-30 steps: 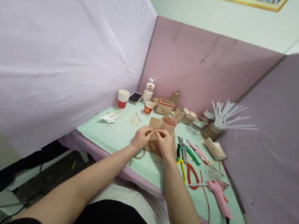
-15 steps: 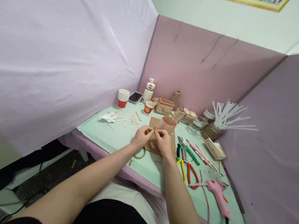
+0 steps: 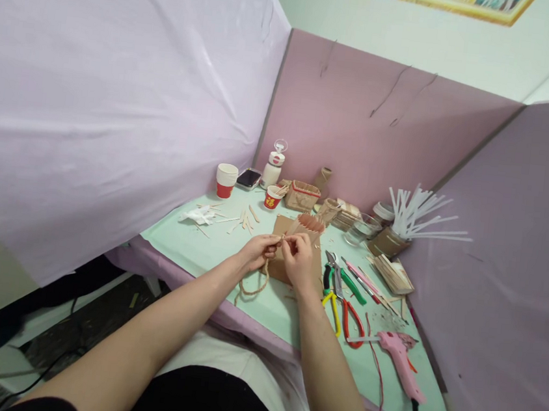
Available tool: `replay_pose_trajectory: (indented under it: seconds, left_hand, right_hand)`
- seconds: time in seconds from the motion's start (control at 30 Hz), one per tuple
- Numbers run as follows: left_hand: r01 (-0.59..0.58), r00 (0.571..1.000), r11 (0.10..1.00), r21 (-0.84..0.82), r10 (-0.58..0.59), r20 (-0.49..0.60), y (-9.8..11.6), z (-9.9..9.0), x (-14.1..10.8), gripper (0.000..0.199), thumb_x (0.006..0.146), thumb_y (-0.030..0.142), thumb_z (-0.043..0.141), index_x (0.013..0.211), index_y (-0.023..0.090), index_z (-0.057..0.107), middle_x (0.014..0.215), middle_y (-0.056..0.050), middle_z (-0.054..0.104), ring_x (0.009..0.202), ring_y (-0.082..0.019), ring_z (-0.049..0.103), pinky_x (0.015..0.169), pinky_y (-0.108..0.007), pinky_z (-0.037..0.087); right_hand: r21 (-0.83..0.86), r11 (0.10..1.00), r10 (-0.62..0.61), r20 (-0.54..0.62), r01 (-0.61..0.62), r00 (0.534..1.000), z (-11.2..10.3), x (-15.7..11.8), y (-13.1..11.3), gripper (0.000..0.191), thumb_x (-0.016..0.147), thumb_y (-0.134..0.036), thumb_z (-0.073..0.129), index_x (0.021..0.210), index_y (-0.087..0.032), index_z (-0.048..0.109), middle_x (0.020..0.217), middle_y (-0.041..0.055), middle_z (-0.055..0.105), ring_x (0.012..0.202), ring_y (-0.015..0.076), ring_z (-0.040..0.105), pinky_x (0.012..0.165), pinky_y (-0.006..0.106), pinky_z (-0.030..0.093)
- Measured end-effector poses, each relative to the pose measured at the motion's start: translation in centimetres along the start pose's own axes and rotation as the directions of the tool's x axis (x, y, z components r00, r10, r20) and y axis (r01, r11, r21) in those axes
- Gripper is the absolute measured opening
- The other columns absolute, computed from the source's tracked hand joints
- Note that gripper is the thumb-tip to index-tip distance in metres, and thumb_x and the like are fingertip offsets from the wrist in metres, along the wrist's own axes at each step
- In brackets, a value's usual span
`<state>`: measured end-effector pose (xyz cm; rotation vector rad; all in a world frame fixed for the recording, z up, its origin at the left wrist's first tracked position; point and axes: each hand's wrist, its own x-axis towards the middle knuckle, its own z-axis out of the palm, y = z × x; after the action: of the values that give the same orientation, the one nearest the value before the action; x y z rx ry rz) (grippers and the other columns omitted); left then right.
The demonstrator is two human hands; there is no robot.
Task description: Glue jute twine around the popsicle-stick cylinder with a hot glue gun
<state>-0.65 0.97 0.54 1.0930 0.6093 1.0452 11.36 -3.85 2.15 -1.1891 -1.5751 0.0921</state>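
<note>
Both hands meet over a brown cardboard sheet [image 3: 283, 270] on the table. A length of jute twine [image 3: 262, 289] hangs from my left hand [image 3: 260, 251] and curls onto the table by the sheet's left edge. The left fingers are closed round the twine. My right hand [image 3: 297, 255] pinches at the twine's upper end, its fingertips touching those of the left; the exact grip is too small to make out. Just behind the right hand stands a basket of upright wooden sticks [image 3: 310, 223], partly hidden by the fingers.
Right of the hands lie pliers [image 3: 337, 284], pink-handled tools [image 3: 365, 280] and a pink glue gun [image 3: 400, 359] with its cord. Loose wooden sticks [image 3: 244, 219] lie left. Paper cups [image 3: 226, 181], a bottle [image 3: 272, 171], a glass bowl [image 3: 363, 229] and white glue sticks [image 3: 418, 217] stand behind.
My left hand has turned and closed further round the twine, lowering slightly. The twine's hanging loop has shifted and shows longer. My right hand has moved slightly and stays at the twine.
</note>
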Motion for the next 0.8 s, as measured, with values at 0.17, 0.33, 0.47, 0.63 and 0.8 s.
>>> replay_pose_trajectory:
  seconds: [0.17, 0.33, 0.47, 0.63, 0.8]
  left_hand:
    - [-0.044, 0.998, 0.998, 0.047, 0.046, -0.044, -0.2, 0.4, -0.4, 0.038, 0.062, 0.047, 0.073, 0.076, 0.013, 0.062, 0.058, 0.003, 0.049, 0.045, -0.003, 0.030, 0.043, -0.019, 0.022]
    - [-0.106, 0.993, 0.977, 0.188, 0.114, -0.037, -0.3, 0.7, -0.4, 0.031, 0.064, 0.042, 0.071, 0.074, 0.013, 0.064, 0.063, 0.001, 0.058, 0.051, -0.007, 0.043, 0.052, -0.022, 0.035]
    - [-0.170, 0.984, 0.935, 0.312, 0.180, -0.004, -0.3, 0.9, -0.6, 0.021, 0.067, 0.034, 0.067, 0.065, 0.014, 0.063, 0.059, 0.002, 0.058, 0.058, -0.010, 0.049, 0.060, -0.024, 0.039]
    - [-0.224, 0.972, 0.890, 0.398, 0.235, 0.021, -0.5, 0.8, -0.6, 0.019, 0.073, 0.032, 0.059, 0.073, 0.014, 0.065, 0.068, -0.001, 0.064, 0.064, -0.013, 0.054, 0.066, -0.026, 0.043]
    - [-0.246, 0.960, 0.835, 0.493, 0.280, 0.005, -0.8, 0.6, -0.5, 0.016, 0.074, 0.027, 0.055, 0.072, 0.015, 0.065, 0.071, -0.001, 0.065, 0.070, -0.014, 0.056, 0.070, -0.027, 0.043]
  right_hand:
    - [0.101, 0.978, 0.184, 0.007, -0.184, 0.983, -0.1, 0.2, -0.1, 0.019, 0.080, -0.038, 0.058, 0.075, -0.019, 0.059, 0.079, 0.0035, 0.058, 0.073, 0.0162, 0.054, 0.065, 0.029, 0.042]
    - [0.169, 0.953, 0.255, -0.004, -0.251, 0.967, -0.1, 0.3, 0.5, 0.023, 0.080, -0.041, 0.056, 0.075, -0.019, 0.059, 0.076, 0.0036, 0.061, 0.072, 0.0170, 0.054, 0.067, 0.030, 0.042]
    - [0.269, 0.899, 0.345, 0.052, -0.346, 0.937, 0.0, 0.4, 1.0, 0.025, 0.079, -0.043, 0.055, 0.076, -0.018, 0.058, 0.074, 0.0030, 0.061, 0.070, 0.0165, 0.053, 0.066, 0.029, 0.042]
    - [0.311, 0.839, 0.428, 0.130, -0.447, 0.894, 0.0, 0.3, 1.3, 0.029, 0.077, -0.046, 0.056, 0.077, -0.017, 0.061, 0.073, 0.0019, 0.061, 0.067, 0.0154, 0.052, 0.061, 0.027, 0.041]
    - [0.297, 0.843, 0.423, 0.152, -0.449, 0.893, 0.0, 0.3, 1.2, 0.028, 0.073, -0.045, 0.060, 0.075, -0.017, 0.063, 0.071, 0.0021, 0.063, 0.066, 0.0155, 0.053, 0.060, 0.026, 0.041]
